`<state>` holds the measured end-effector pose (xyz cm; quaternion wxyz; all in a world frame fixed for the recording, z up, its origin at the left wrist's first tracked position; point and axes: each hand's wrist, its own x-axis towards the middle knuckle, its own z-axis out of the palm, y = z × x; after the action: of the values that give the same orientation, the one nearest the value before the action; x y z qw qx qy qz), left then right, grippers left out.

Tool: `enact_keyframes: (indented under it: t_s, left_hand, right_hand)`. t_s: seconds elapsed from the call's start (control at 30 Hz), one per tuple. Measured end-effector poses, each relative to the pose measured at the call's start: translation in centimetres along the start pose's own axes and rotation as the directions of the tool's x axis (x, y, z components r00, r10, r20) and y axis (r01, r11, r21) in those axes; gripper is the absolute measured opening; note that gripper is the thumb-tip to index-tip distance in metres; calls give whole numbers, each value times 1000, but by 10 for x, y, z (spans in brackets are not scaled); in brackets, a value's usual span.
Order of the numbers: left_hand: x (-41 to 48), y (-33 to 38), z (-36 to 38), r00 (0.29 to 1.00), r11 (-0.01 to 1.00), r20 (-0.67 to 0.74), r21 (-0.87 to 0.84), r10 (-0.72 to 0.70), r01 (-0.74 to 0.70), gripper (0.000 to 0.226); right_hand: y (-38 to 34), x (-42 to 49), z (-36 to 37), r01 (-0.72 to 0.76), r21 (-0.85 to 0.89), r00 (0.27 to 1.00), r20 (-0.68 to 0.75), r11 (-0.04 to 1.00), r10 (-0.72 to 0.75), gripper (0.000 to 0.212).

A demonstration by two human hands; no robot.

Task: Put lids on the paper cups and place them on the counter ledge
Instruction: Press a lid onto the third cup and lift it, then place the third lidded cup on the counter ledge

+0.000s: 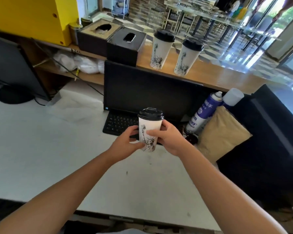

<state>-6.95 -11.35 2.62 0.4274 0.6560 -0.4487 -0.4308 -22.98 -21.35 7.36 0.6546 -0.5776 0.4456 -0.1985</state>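
Note:
A white paper cup [149, 126] with a statue drawing and a black lid [150, 114] is held upright above the white desk, in front of the keyboard. My right hand [167, 139] wraps its right side. My left hand [127, 142] touches its lower left side with fingers spread. Two more lidded cups stand upright on the wooden counter ledge [210, 76]: one cup [161, 49] on the left and another cup [188, 57] just right of it.
A black monitor [142, 92] and keyboard [120, 123] stand between me and the ledge. Two tissue boxes [125, 46] sit on the ledge's left. A spray can [203, 112] and a tan cushion [222, 134] lie at the right. The white desk [41, 141] spreads left.

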Motion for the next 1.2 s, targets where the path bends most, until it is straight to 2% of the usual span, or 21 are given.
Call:
enact_keyframes:
  t_s: [0.1,0.27,0.53,0.83,0.97,1.2]
  left_hand:
    - [-1,16,2,998,992,1,-110,65,-64,62]
    - [0,32,4,985,988,-96,-41,141,-146,61]
    - [24,61,9,972,974,-72,27,225,-223,63]
    - [72,103,28,951,950,38,46,308,-310,65]
    - [97,129,41,925,923,43,65,376,-378,67]
    - [143,173,64,907,906,77,59,415,-419,65]
  right_hand:
    - [7,-2,-2,25,155,998,45,988,-32,56]
    - [4,-6,-9,122,216,989,55,969,-137,56]
    - [-12,2,-22,231,61,972,-49,971,-228,67]
    - [-47,5,-67,287,-100,933,-196,953,-302,55]
    - [-68,7,-90,302,-152,904,-267,941,-333,53]
    - [-105,22,-129,336,-213,842,-368,918,-394,52]
